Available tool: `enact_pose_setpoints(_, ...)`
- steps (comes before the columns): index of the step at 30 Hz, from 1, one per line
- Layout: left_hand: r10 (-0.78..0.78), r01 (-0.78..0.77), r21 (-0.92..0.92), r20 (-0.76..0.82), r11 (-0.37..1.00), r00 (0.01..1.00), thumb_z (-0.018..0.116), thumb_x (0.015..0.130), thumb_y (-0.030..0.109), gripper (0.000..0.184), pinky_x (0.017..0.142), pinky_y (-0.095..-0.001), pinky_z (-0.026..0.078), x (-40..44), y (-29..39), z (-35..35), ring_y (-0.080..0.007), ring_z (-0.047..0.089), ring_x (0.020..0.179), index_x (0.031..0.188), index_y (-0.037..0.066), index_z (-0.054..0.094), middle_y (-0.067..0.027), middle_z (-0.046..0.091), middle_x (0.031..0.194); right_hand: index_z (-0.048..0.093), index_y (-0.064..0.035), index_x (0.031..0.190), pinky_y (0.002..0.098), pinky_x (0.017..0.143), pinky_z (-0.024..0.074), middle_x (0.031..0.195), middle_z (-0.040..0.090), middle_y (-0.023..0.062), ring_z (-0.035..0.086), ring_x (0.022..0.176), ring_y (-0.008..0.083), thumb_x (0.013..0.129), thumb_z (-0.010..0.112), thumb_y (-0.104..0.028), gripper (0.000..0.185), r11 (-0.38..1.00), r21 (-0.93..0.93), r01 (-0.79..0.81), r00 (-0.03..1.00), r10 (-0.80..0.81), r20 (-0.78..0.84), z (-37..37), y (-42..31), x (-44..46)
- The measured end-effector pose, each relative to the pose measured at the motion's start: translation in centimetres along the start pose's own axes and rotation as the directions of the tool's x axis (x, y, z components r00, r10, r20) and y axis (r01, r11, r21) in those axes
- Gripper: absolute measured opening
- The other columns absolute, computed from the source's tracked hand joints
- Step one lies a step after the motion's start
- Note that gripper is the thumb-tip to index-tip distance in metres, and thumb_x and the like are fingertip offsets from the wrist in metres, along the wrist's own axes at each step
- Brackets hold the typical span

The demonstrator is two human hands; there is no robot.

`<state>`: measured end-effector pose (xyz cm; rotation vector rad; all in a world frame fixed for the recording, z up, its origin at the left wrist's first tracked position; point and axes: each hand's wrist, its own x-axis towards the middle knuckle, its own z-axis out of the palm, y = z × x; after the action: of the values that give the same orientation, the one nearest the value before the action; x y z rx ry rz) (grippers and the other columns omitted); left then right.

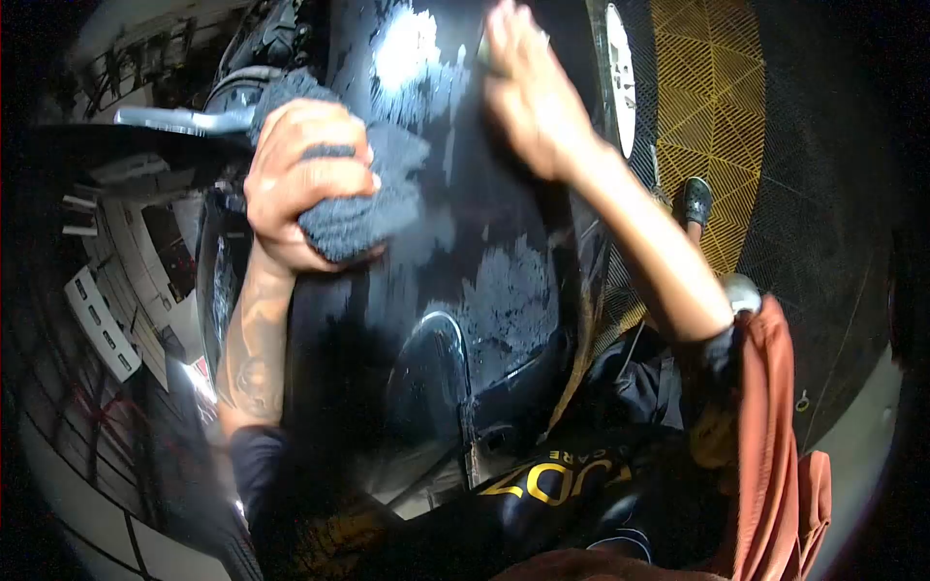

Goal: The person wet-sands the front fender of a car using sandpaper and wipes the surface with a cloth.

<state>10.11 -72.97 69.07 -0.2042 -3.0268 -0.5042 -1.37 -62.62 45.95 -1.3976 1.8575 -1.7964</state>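
Observation:
My left hand (312, 184) is closed around a bunched dark grey towel (373, 208), beside a silver lever-shaped part (184, 119). The towel bears against a glossy black vehicle panel (465, 218) with patchy, streaky marks that look like wet film. On the right side of this panel lies my right hand (528, 92), its fingers held together and smeared by motion. A small pale greenish edge shows beside those fingers, but what it belongs to is hidden. A bright light reflects off the panel between both hands.
A yellow and black ribbed floor mat (712, 107) lies to the right, with a dark shoe (697, 201) on it. Reddish-brown cloth (765, 426) hangs near my right elbow. A white oval part (620, 82) edges the panel.

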Motion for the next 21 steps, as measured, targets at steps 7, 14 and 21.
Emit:
enact_pose_setpoints(7, -0.044, 0.041, 0.056, 0.045, 0.998, 0.998, 0.086, 0.063, 0.032, 0.035, 0.084, -0.0414, 0.047, -0.1, 0.4, 0.0, -0.0273, 0.065, 0.087, 0.083, 0.013, 0.065, -0.0035, 0.065, 0.087, 0.042, 0.0144, 0.138, 0.0523, 0.123, 0.0160, 0.153, 0.029, 0.0353, 0.025, 0.147, 0.0451, 0.072, 0.052, -0.009, 0.071, 0.952, 0.306, 0.004, 0.942, -0.106, 0.318, -2.0, -12.3, -12.1)
enact_pose_setpoints(14, -0.104, 0.008, 0.551, 0.143, 0.834, 0.984, 0.082, 0.071, 0.029, 0.046, 0.088, -0.0420, 0.048, 2.7, 2.5, 0.3, -0.0243, 0.064, 0.097, 0.111, 0.007, 0.071, -0.0110, 0.070, 0.107, 0.035, 0.0112, 0.142, 0.0477, 0.121, 0.0236, 0.147, 0.036, 0.0337, 0.031, 0.142, 0.0445, 0.085, 0.045, -0.011, 0.062, 0.994, 0.010, -0.112, 0.968, 0.107, 0.229, -0.8, -6.4, -3.0)
enact_pose_setpoints(21, -0.195, 0.092, 0.513, 0.152, 0.854, 0.969, 0.084, 0.058, 0.026, 0.047, 0.094, -0.0452, 0.045, 1.0, 2.3, 1.6, -0.0285, 0.063, 0.103, 0.101, 0.013, 0.071, -0.0068, 0.068, 0.104, 0.033, 0.0087, 0.145, 0.0466, 0.123, 0.0188, 0.153, 0.030, 0.0325, 0.027, 0.145, 0.0434, 0.082, 0.047, -0.006, 0.067, 0.990, -0.008, -0.137, 0.969, 0.136, 0.206, -1.3, -8.8, -8.0)
